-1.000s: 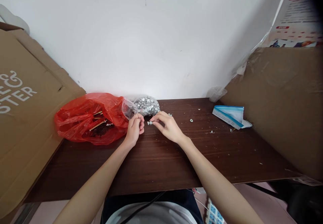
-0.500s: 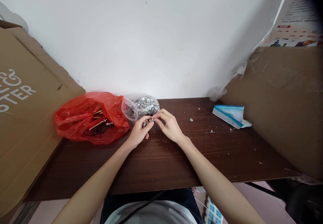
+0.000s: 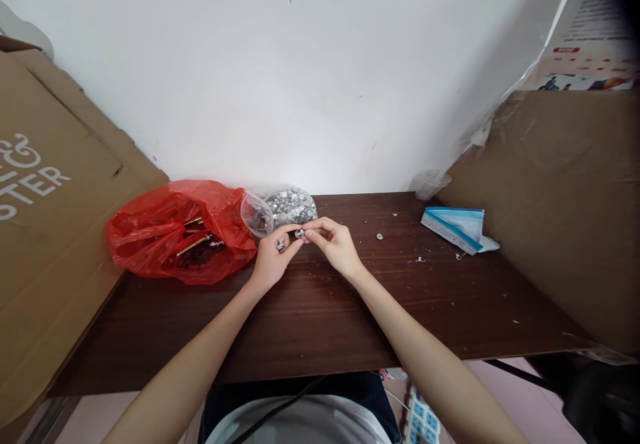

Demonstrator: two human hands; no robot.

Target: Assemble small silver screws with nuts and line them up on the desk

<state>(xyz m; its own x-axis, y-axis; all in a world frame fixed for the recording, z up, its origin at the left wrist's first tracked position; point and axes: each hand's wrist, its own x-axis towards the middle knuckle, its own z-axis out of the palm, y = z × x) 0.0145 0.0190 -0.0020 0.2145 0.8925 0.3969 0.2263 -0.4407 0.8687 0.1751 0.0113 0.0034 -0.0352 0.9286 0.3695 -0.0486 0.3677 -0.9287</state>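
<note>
Pinching a small metal part at their fingertips, the left hand and the right hand meet over the far half of the counter. The left hand also holds more metal pieces in the hollow between thumb and palm; how many, I cannot tell. The right hand's thumb and fingers are drawn close on the part, which is too small to make out in detail.

Just beyond the hands sits a clear bag full of silvery parts, near the wall. To its left spreads a red bag, open, with long metal rods and dark pieces inside. Right of the hands lies a small ring; farther right, a blue-and-white packet. A carton stands on the left.
</note>
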